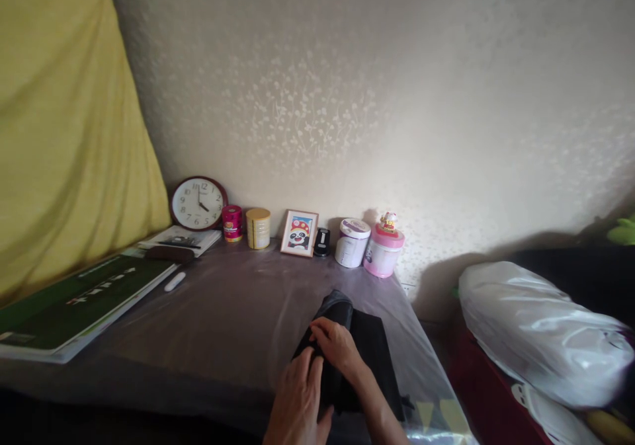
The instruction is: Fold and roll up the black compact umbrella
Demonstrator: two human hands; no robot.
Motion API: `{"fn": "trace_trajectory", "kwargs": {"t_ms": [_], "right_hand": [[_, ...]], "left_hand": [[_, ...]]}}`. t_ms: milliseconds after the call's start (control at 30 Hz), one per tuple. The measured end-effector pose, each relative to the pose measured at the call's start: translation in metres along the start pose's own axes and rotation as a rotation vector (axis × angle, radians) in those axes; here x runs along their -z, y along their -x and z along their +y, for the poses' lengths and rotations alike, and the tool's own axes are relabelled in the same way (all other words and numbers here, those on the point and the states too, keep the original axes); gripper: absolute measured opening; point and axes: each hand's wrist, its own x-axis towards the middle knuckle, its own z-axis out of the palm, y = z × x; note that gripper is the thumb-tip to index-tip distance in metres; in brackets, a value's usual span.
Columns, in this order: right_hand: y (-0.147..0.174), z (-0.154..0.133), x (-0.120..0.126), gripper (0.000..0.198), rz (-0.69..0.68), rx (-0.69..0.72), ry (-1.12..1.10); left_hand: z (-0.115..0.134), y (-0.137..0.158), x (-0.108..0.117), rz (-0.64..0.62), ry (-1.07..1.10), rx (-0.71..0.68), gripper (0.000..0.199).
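Note:
A black fabric bundle (370,349) lies near the front right of the table, with a rolled, rounded part on top of a flat part. I cannot make out its exact kind. My right hand (338,347) lies across the rolled part, its fingertips pinched together at the left edge. Just below, my left hand (300,392) has its curled fingers on the same edge, thumb to the right. The two hands' fingertips are close together and hide the bit of cloth between them.
Along the wall stand a clock (199,203), pink can (232,224), yellow tin (258,229), panda picture frame (299,233), white tub (352,243) and pink-lidded tub (383,253). Green books (94,293) lie left on the grey-covered table (223,326). A white plastic bag (536,332) sits right.

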Motion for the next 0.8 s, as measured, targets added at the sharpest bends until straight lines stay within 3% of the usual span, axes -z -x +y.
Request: {"fn": "trace_trajectory", "kwargs": {"t_ms": [133, 333, 467, 667, 800], "right_hand": [[0.009, 0.000, 0.003, 0.025, 0.041, 0.110, 0.071], [0.005, 0.025, 0.006, 0.022, 0.155, 0.330, 0.236], [-0.017, 0.045, 0.004, 0.024, 0.197, 0.291, 0.304], [-0.056, 0.065, 0.007, 0.029, 0.189, 0.153, 0.406], [-0.061, 0.062, 0.016, 0.029, 0.252, 0.052, 0.464]], "left_hand": [[0.010, -0.006, -0.022, -0.007, -0.076, 0.010, 0.088], [0.007, -0.005, -0.063, 0.070, -0.136, 0.041, 0.082], [0.000, -0.005, -0.073, 0.081, -0.137, 0.032, 0.087], [0.001, -0.007, -0.066, -0.064, -0.070, 0.095, 0.083], [0.008, -0.009, -0.057, -0.166, -0.052, 0.170, 0.087]]}}
